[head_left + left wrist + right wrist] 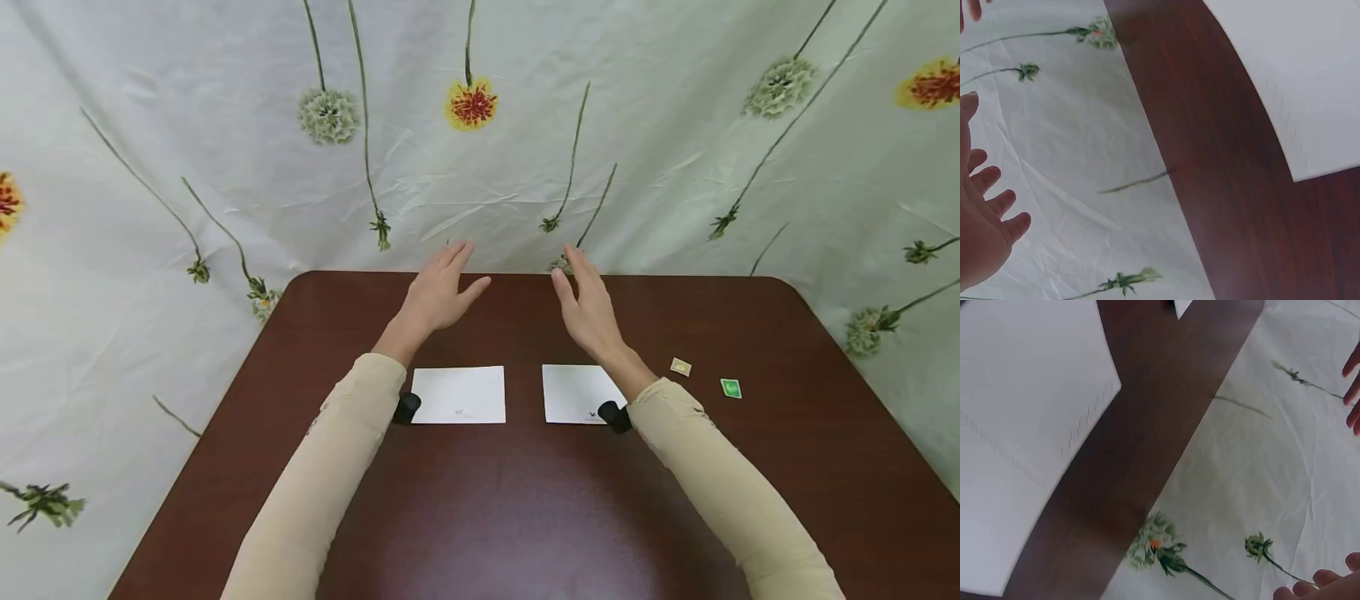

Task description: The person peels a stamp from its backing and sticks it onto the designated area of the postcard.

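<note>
Both hands are raised over the far part of the table with palms turned toward each other. My left hand [438, 293] has its fingers extended and its thumb spread, holding nothing. Across a gap, my right hand [588, 308] also has extended fingers and holds nothing. Below the left wrist lies a white sheet [459, 394] with a small mark near its lower edge. A second white sheet [573, 392] lies below the right wrist, which partly covers it. In the left wrist view, the left hand's fingers [1002, 203] show apart at the left side.
Right of the right arm lie a small beige square packet [681, 367] and a small green one [731, 388]. The dark brown table [495, 508] ends at a white floral cloth [450, 183] behind it. Black wrist cameras [407, 407] sit at the cuffs.
</note>
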